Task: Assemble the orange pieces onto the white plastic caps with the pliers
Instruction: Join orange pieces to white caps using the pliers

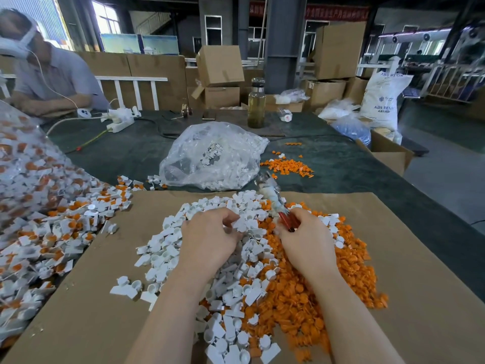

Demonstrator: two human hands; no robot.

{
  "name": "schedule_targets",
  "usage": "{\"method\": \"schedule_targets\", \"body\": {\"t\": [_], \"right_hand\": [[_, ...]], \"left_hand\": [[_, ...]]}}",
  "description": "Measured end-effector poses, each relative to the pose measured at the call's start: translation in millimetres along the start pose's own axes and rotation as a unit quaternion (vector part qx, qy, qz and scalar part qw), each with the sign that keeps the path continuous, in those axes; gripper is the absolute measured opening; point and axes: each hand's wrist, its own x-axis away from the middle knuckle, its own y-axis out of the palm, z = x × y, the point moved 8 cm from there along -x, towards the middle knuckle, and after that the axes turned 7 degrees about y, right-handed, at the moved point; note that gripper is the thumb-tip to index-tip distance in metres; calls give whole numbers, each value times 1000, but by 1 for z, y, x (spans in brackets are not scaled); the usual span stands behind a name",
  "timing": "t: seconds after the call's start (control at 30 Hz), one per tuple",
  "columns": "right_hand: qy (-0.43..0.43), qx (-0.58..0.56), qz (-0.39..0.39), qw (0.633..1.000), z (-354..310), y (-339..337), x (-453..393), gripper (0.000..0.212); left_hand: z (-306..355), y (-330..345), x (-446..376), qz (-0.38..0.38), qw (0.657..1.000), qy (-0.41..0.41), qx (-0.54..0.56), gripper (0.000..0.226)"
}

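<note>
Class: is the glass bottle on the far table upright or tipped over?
Upright: the bottle stands on its base on the table, cap at top.

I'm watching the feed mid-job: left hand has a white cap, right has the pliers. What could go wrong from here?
1. The left hand pinches the white cap right beside the pliers; the fingers could get nipped.
2. The white caps and orange pieces overlap in the middle, so a wrong piece may get picked.
3. The right hand holds the red handles low and the head is blurred, so aim may be loose.
</note>
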Motion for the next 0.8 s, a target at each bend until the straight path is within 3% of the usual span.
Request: {"method": "schedule_targets", "body": {"t": [0.37,0.57,0.7,0.8], "right_hand": [[-5,-99,-19,995,-4,4,2,5],[9,-147,-26,989,-4,7,3,10],[23,-180,-25,983,-1,6,2,9],[30,-212,-25,976,1,5,2,7]], "left_hand": [[10,5,0,-19,987,71,-141,33],[7,-2,1,20,995,49,-80,23],[13,12,2,-50,994,95,-37,40],[16,19,3,-71,988,114,-75,36]]}}
